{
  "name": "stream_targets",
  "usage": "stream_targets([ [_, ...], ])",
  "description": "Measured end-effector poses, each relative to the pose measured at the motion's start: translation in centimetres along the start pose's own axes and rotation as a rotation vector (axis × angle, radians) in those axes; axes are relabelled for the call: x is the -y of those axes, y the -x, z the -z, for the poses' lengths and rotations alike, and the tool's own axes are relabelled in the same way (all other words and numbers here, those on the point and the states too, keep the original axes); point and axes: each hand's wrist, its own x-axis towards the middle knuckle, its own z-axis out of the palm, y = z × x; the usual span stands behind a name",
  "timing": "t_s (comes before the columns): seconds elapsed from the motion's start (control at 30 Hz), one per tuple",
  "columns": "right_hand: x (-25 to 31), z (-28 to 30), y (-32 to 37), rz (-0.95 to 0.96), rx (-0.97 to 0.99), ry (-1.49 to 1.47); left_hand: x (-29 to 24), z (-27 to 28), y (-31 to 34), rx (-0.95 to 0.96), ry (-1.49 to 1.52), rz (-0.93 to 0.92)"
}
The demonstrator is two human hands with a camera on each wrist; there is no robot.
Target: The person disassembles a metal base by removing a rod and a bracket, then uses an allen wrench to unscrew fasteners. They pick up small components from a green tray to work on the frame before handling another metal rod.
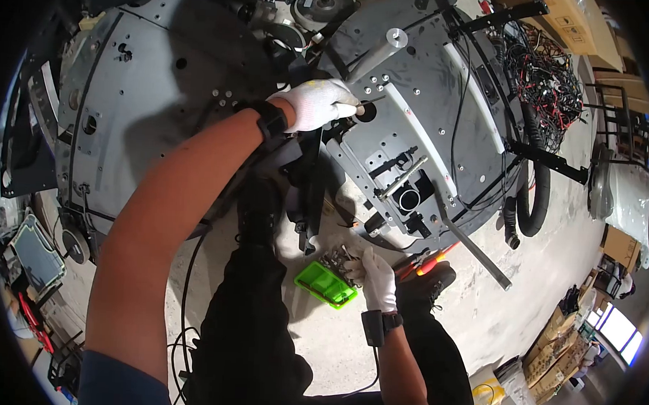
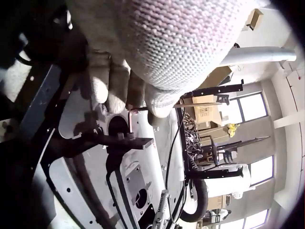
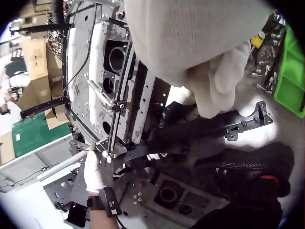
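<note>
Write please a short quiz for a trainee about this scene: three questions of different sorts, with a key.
1. True or false: the left hand and the right hand are both gloved in white.
2. The loose screws by the right hand lie beside: A) a green tray; B) a blue bucket; C) a wooden crate.
3. What does the left hand pinch at the grey metal panel?
Key: 1 true; 2 A; 3 a thin L-shaped key.

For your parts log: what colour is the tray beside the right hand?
Bright green tray, clearest in head view.
</note>
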Motion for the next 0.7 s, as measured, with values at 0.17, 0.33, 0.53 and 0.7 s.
stream_targets([
  [0.17,-0.2,-0.1,-0.1,-0.011,-0.005,-0.003,-0.5,-0.7,-2.0,-0.02,0.003,0.261],
  [0.33,-0.6,0.0,-0.3,0.004,0.022,-0.056,0.9,-2.2,-3.0,-0.008,0.189,0.417],
  [0.53,-0.8,-0.1,-0.3,0.014,0.032,-0.038,2.1,-3.2,-2.3,-0.218,0.134,0.087],
  [0.7,-0.5,-0.1,0.0,0.002,0.037,-0.041,-0.9,-0.5,-2.1,-0.066,-0.123,0.188],
])
